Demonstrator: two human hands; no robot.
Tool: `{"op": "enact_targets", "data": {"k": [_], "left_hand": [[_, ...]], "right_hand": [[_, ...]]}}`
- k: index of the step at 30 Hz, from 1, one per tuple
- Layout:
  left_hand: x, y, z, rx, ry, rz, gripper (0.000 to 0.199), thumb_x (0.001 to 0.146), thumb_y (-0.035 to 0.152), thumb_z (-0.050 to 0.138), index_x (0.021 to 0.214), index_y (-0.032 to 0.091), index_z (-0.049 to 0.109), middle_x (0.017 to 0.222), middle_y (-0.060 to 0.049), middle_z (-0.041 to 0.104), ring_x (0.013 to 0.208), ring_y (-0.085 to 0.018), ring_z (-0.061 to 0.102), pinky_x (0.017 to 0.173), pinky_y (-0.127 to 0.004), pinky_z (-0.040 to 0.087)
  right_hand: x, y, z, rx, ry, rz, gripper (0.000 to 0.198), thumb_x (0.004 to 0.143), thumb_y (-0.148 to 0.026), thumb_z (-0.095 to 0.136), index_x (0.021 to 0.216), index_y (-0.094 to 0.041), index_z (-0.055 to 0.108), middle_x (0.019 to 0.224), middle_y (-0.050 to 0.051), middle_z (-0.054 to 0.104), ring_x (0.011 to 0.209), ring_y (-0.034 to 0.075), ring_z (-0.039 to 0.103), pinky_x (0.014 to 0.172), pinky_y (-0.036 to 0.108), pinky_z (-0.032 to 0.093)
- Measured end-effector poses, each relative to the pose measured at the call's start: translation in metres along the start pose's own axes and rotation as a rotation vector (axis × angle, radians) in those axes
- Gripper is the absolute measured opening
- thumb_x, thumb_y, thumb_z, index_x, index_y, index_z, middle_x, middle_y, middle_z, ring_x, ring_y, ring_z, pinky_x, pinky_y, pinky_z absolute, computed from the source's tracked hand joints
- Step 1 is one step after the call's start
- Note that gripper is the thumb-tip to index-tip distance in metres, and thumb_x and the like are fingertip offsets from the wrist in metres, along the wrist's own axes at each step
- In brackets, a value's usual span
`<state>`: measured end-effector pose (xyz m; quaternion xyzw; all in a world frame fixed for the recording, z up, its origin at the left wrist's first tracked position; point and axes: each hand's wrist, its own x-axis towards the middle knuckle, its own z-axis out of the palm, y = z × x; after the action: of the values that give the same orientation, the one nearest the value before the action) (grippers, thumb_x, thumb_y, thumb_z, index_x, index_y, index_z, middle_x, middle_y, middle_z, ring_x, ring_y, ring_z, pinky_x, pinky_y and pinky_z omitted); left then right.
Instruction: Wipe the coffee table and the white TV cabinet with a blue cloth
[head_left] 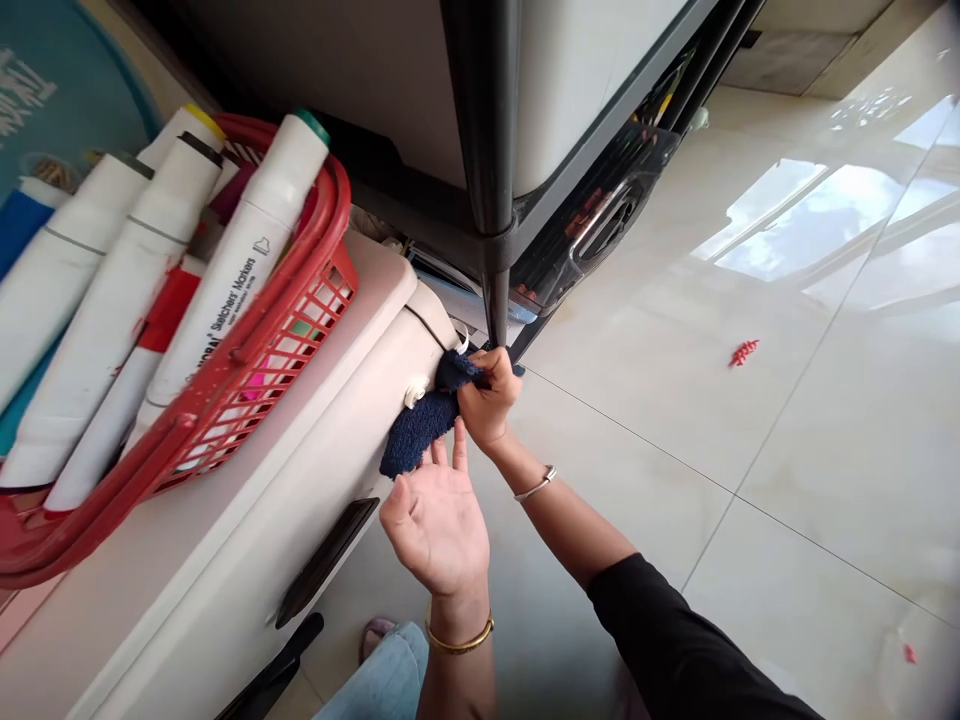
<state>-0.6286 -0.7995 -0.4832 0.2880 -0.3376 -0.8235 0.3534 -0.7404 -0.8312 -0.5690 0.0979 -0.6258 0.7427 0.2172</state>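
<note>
A dark blue towelling cloth (421,430) hangs against the side of the pale cabinet (352,400), beside a small white knob (415,390). My right hand (491,395), with a silver bangle at the wrist, is closed on the cloth's upper part, right at the foot of a black pole (495,300). Under the cloth's lower part, my left hand (442,520) is turned palm up with its fingers stretched out. Its fingertips reach the cloth's edge and are partly hidden there. A gold bangle circles that wrist.
On the cabinet top stands a red plastic basket (300,310) full of white markers (247,240). A black-framed rack (555,230) rises behind, with a clear drawer (600,220) low down. Small red scraps (744,353) lie on the glossy tiled floor (637,420). A dark handle (326,560) juts from the cabinet.
</note>
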Motion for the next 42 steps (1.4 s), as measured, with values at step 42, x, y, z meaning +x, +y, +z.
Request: {"op": "enact_targets", "data": {"k": [42], "left_hand": [[-0.007,-0.016,-0.008,0.093,-0.006,0.078,0.026,0.085,0.051,0.061,0.097,0.032,0.075,0.122,-0.001,0.065,0.133,-0.025,0.05,0.121,-0.054,0.037]], "right_hand": [[-0.013,-0.007,-0.015,0.356,-0.147,0.681,0.023,0.065,-0.024,0.062,0.07,-0.024,0.04,0.058,-0.011,0.048,0.052,0.005,0.043,0.05,0.016,0.041]]}}
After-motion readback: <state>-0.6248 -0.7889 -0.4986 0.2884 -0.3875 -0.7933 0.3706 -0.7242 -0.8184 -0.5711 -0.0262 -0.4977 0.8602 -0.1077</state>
